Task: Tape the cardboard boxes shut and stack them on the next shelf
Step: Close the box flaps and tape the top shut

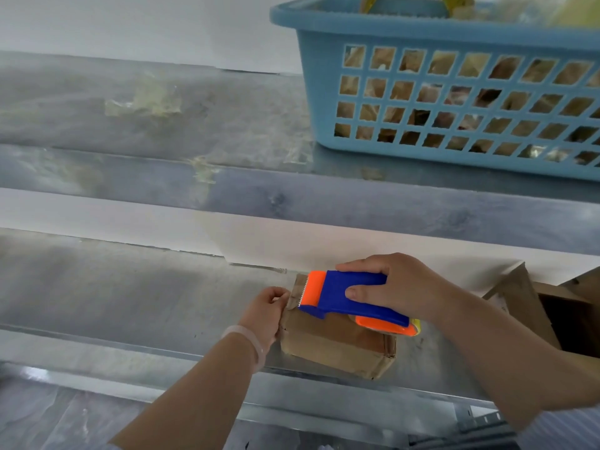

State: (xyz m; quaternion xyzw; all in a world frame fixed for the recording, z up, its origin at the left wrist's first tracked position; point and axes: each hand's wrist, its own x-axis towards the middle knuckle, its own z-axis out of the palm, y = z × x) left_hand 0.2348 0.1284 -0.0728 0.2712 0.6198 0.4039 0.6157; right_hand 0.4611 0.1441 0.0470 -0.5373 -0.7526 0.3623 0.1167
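Observation:
A small brown cardboard box (337, 347) lies on the lower metal shelf (130, 303), near its front edge. My right hand (393, 287) grips a blue and orange tape dispenser (344, 297) that rests on top of the box, its toothed orange end pointing left. My left hand (268, 311) pinches the end of the tape against the box's left edge. A pale band circles my left wrist.
A blue plastic basket (324, 92) filled with brown packets stands on the upper shelf (162, 131) at the right. An open cardboard box (532, 306) sits on the lower shelf at the far right. Old tape scraps stick to the upper shelf.

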